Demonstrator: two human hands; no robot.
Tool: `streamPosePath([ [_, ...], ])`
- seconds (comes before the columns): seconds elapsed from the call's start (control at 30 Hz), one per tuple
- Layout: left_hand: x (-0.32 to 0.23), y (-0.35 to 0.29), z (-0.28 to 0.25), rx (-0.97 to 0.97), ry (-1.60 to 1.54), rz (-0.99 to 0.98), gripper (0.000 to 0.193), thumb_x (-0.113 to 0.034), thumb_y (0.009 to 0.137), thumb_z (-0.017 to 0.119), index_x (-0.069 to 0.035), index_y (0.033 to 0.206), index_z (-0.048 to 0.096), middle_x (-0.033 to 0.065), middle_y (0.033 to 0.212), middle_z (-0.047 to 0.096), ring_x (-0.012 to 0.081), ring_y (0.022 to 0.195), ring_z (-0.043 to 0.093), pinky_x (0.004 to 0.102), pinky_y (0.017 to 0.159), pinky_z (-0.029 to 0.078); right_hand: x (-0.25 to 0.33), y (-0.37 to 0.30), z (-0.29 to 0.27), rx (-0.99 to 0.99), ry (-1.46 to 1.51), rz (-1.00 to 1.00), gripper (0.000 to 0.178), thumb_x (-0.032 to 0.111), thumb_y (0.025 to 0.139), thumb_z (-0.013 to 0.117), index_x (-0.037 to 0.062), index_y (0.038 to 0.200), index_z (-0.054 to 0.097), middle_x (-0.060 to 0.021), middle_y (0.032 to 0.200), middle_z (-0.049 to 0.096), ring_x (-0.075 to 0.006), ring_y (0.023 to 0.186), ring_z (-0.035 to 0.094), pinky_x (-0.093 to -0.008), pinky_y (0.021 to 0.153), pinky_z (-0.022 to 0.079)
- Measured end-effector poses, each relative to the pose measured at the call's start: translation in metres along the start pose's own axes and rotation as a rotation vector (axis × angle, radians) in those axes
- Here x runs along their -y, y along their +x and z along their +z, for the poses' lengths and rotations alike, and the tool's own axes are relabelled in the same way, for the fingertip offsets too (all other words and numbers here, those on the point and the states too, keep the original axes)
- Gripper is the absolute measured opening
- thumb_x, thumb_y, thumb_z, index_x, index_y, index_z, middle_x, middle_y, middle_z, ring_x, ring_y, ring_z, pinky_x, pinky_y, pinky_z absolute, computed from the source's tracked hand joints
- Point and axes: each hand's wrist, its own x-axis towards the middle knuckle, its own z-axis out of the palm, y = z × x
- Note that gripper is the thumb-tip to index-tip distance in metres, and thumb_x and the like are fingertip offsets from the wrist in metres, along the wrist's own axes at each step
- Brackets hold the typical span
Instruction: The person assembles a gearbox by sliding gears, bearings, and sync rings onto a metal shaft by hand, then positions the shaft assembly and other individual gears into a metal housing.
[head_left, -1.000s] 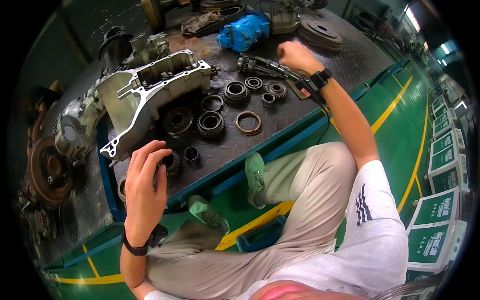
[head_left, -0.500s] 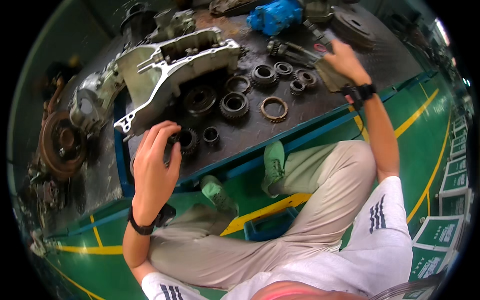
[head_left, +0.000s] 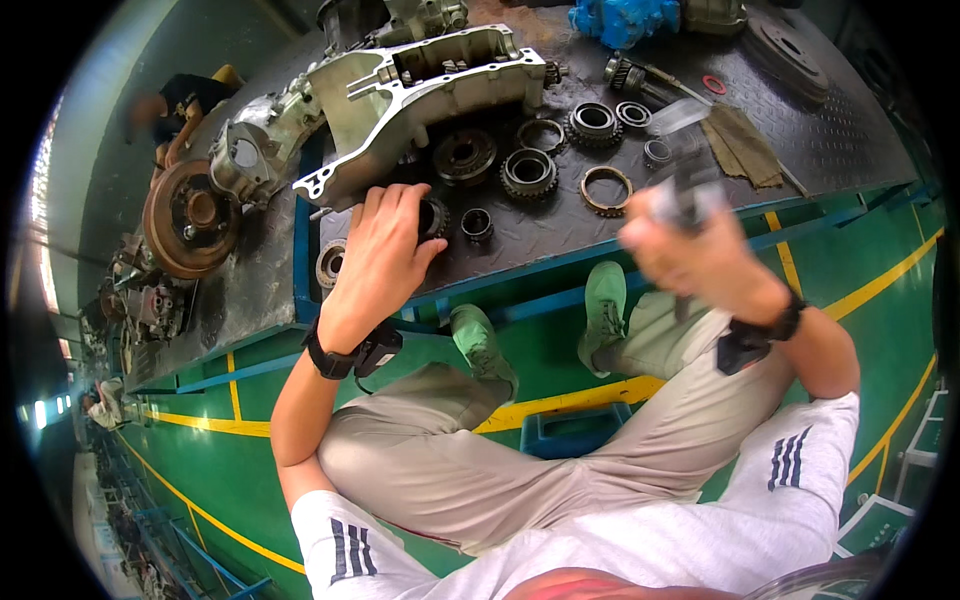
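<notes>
Hardly anything of this kind is showing in the view: no packages and no screens are appearing anywhere on the tabletop (head_left: 820, 140) or on the green floor (head_left: 250, 470) around it. The only sign-like things are sitting at the far lower right edge, where a green-and-white placard (head_left: 878, 520) is peeking out just beside the person's shoulder, partly cut off by the dark rim. Another white-framed panel edge (head_left: 935, 430) is standing above it along the same edge, too cropped and bent to tell its full shape.
</notes>
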Motion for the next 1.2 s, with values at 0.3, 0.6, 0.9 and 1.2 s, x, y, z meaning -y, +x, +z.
streamPosePath([
  [0.3,-0.063,0.02,-0.052,-0.05,-0.594,0.296,0.066,-0.039,0.087,0.088,-0.001,0.138,0.071,0.019,0.134,0.066,0.0327,0.118,0.069,0.0395,0.101,0.053,-0.072,0.012,0.042,0.209,-0.154,0.179,0.03,0.023,0.098,0.079,0.0012,0.081,0.067,-0.0003,0.07,0.061,-0.0067,0.067,0.054,-0.0321,0.061,0.045],
  [0.6,-0.094,0.018,-0.007,0.087,-0.741,0.456,0.093,-0.008,0.073,0.099,-0.008,0.157,0.058,0.0164,0.14,0.069,0.0335,0.121,0.072,0.0415,0.097,0.06,-0.105,0.018,0.046,0.337,-0.064,-0.203,0.027,0.009,0.087,0.09,0.0,0.109,0.077,-0.0081,0.099,0.08,-0.0126,0.089,0.069,-0.0352,0.084,0.058],
  [0.9,-0.085,0.015,0.019,0.182,-0.93,0.506,0.106,0.005,0.073,0.092,-0.004,0.168,0.044,0.0152,0.143,0.075,0.0363,0.131,0.068,0.0447,0.114,0.05,-0.095,0.009,0.034,0.558,0.198,0.01,0.084,0.009,0.09,0.09,0.0062,0.161,0.045,-0.0087,0.146,0.063,-0.0181,0.139,0.057,-0.0384,0.122,0.046],
  [1.2,-0.075,0.003,0.022,0.296,-0.918,0.475,0.097,-0.001,0.075,0.093,-0.005,0.162,0.052,0.014,0.158,0.065,0.0366,0.142,0.059,0.0478,0.116,0.049,-0.096,0.016,0.024,0.795,0.309,0.064,0.092,0.062,0.092,0.087,0.0018,0.153,0.053,-0.0071,0.139,0.059,-0.0187,0.13,0.057,-0.0358,0.113,0.047],
])
